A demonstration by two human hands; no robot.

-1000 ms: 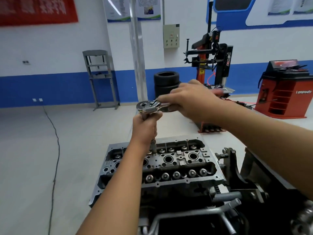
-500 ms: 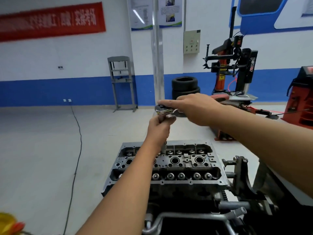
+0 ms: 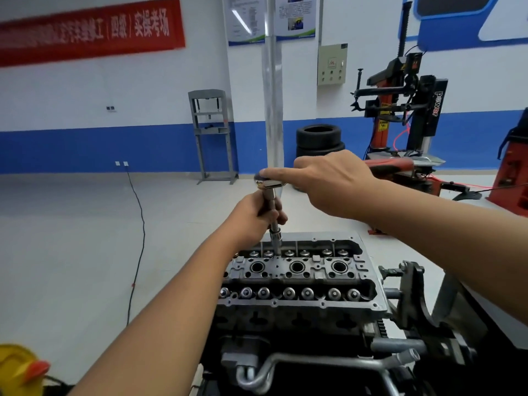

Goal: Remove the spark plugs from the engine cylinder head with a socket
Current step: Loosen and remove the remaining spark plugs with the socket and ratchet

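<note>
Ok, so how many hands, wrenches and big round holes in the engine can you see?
Hands: 2 (left hand, right hand)
Wrench: 1
Holes, those showing: 3 ()
Total: 6

Illumination is bright, even and diffuse, apparently from overhead fittings; one tube is reflected as a white streak in the glazed wall poster (image 3: 246, 20). Shadows are soft and faint on the pale floor (image 3: 71, 238). A specular highlight sits on the polished ratchet head (image 3: 264, 182). The red banner (image 3: 88, 32) is smeared by motion blur, its lettering barely legible at left. The cylinder head (image 3: 297, 270) is acceptably sharp. Wide-angle distortion bows the forearms and frame edges; the yellow object (image 3: 20, 370) at lower left is out of focus.
</note>
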